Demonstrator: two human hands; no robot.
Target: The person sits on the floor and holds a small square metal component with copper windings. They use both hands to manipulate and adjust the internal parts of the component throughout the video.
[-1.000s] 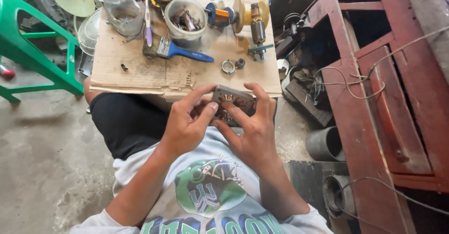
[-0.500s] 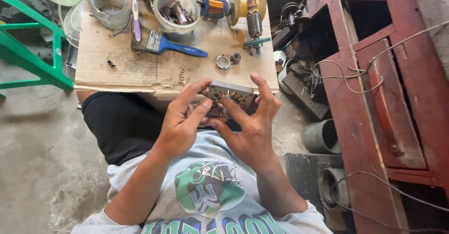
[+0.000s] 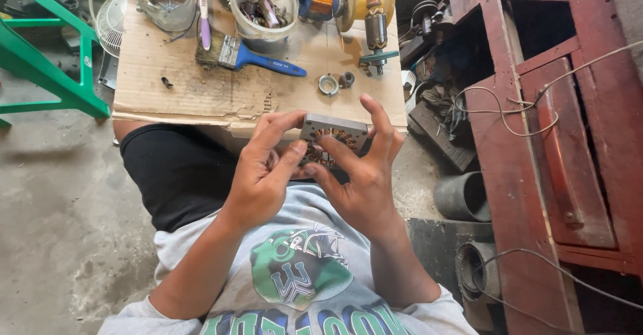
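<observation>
Both hands cradle a square motor stator (image 3: 333,137) above the lap, just before the cardboard sheet (image 3: 201,94); left hand (image 3: 264,174) pinches its near edge, right hand (image 3: 365,174) fingers splay across its face. The windings look copper, though partly hidden. Better to steady its corners and press gently

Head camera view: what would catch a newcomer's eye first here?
Both hands, left hand and right hand, hold a square grey motor stator with copper windings over the person's lap. Beyond it, a cardboard sheet carries a blue-handled paintbrush and a wound copper rotor. A green stool stands at the far left.
</observation>
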